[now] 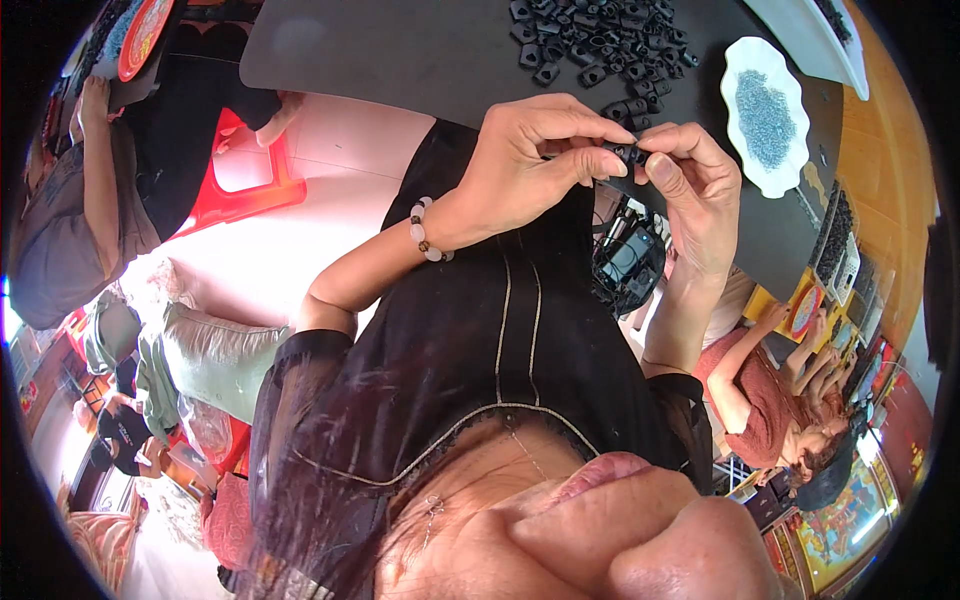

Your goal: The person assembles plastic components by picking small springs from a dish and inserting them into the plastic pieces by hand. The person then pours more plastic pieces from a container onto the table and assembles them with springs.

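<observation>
Between my two hands, over the near edge of the dark table, is a small black plastic part. My left hand wears a beaded bracelet and pinches the part's left side between thumb and fingers. From the other side, my right hand closes thumb and forefinger at the part's right end. Whether a second tiny piece sits in the right fingertips is hidden. Just beyond my fingers lies a loose pile of similar black parts. Right of it, a white scalloped dish holds many tiny bluish-grey metal pieces.
A white tray stands at the far right corner. Below the table edge sits a black container with dark items inside. Other people work at left and right, one beside a red plastic stool. A pale green cloth-covered shape is at left.
</observation>
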